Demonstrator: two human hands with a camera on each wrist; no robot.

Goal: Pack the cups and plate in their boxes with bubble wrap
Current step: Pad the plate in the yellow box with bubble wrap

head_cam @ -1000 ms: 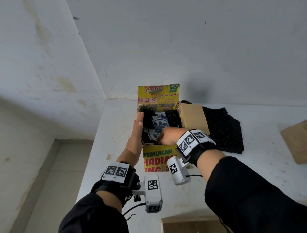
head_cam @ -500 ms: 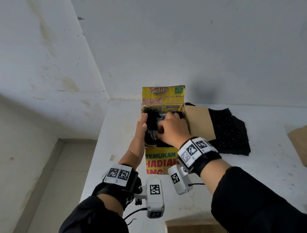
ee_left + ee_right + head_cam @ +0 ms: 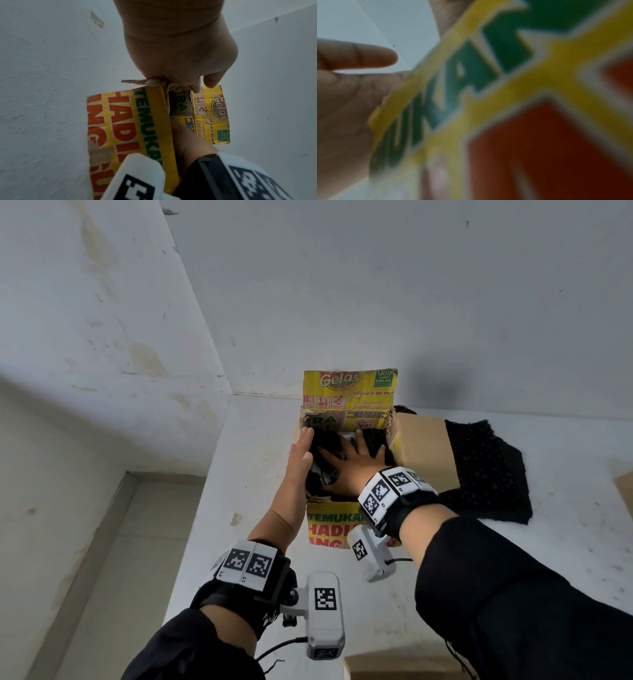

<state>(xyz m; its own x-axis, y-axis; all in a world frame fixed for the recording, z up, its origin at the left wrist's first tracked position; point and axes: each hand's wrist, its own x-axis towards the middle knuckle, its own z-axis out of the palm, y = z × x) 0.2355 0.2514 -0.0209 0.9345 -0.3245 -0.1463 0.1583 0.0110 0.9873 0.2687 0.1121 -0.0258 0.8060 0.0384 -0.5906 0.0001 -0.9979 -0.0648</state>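
Both hands are at the yellow box (image 3: 346, 440), which sits at twelve o'clock from the person on the white ledge (image 3: 260, 460), flaps open. The right hand (image 3: 352, 463) is down inside the box, fingers spread wide and flat, pressing on the black bubble wrap (image 3: 322, 440) that fills it. Nothing is pinched or gripped there, by the look of it; the right wrist view is a blur of box lettering and adds only a straight finger. The left hand (image 3: 299, 460) stands at the box's nine o'clock wall, fingers straight and together, bracing the cardboard edge; the left wrist view shows the palm against that torn rim.

A sliver of pale crockery (image 3: 346, 436) peeks through the wrap near the far wall. Whether that is the plate or a cup cannot be told from here.

So, progress: at least one piece looks wrapped and bedded in this box, and this is the tamping-down stage. Still to do, as a judgement: close the flaps. A spare sheet of black wrap (image 3: 486, 470) lies at two o'clock beside the brown flap (image 3: 424, 453), and further cardboard pieces (image 3: 625, 491) show at three and six o'clock, which hints at more packing ahead. No loose cups are in sight.
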